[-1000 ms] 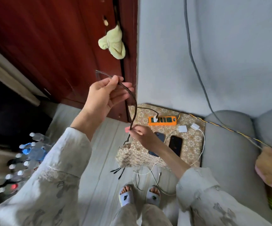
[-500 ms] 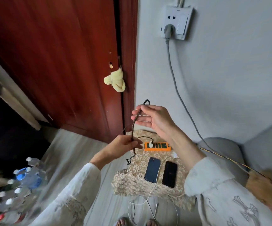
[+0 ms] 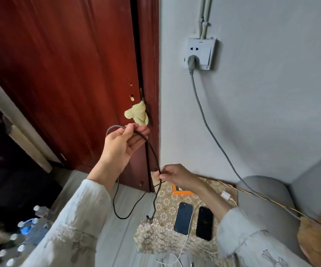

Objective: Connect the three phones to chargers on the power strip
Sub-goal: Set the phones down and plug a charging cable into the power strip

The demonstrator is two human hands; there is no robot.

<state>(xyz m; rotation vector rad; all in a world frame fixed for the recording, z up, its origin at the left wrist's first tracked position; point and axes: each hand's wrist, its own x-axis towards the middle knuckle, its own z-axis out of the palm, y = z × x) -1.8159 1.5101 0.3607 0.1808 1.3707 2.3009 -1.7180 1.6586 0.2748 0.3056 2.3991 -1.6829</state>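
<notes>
Against the red-brown door, left hand raised, thumb and fingers pinching the dark braided cable; right hand lower, fingertips pinching the same cable. To untangle well, draw it hand over hand until a plug end is found. Below, two phones lie on a patterned cloth, beside the orange power strip; a third phone is not visible; wall socket above, grey sofa at right

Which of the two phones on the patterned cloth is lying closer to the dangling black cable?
The blue phone. It lies nearer the black cable; the black phone lies on its far side, towards the grey seat.
</notes>
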